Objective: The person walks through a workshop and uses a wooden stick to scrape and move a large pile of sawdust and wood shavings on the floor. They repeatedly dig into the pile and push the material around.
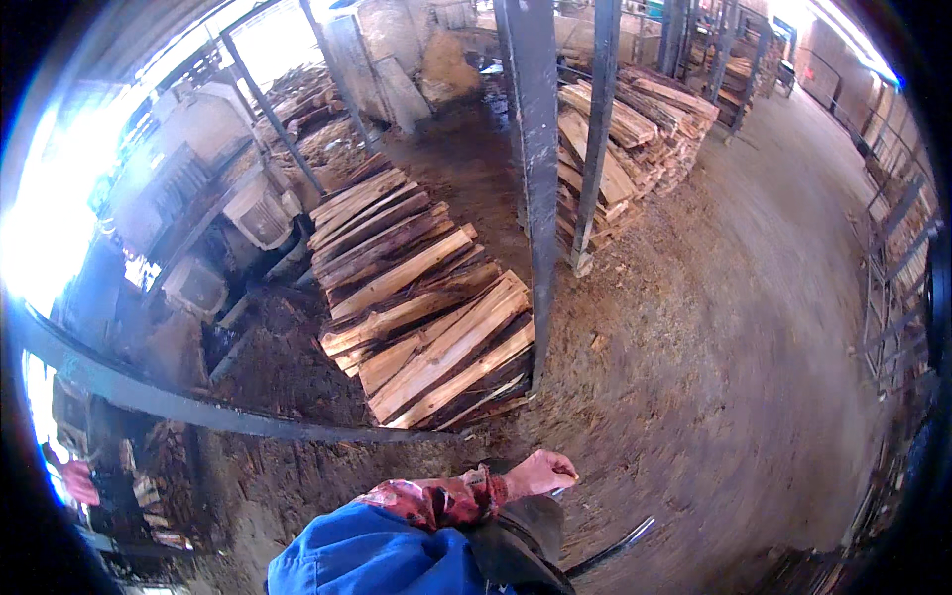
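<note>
My left hand (pixel 540 474) reaches across from a blue garment (pixel 382 555) and a red patterned cuff (pixel 426 501). Its fingers are curled closed; a small pale, shiny bit shows at the fingertips, too small to name. Just right of the dark clothing below it, a thin dark bar with a shiny metal end (pixel 635 533) slants up from the lower edge; what holds it is hidden. My right hand does not show. Ahead of the left hand lies a stack of split wood slabs (pixel 426 288), beyond a curved metal rail (pixel 198 402).
A dark steel post (pixel 535 188) rises beside the stack. Behind a second post (pixel 598 129) stands another pile of wood (pixel 635 129). Bulky machinery (pixel 263 208) fills the left. A dirt aisle (pixel 773 297) runs along the right, edged by metal racks (pixel 897 258).
</note>
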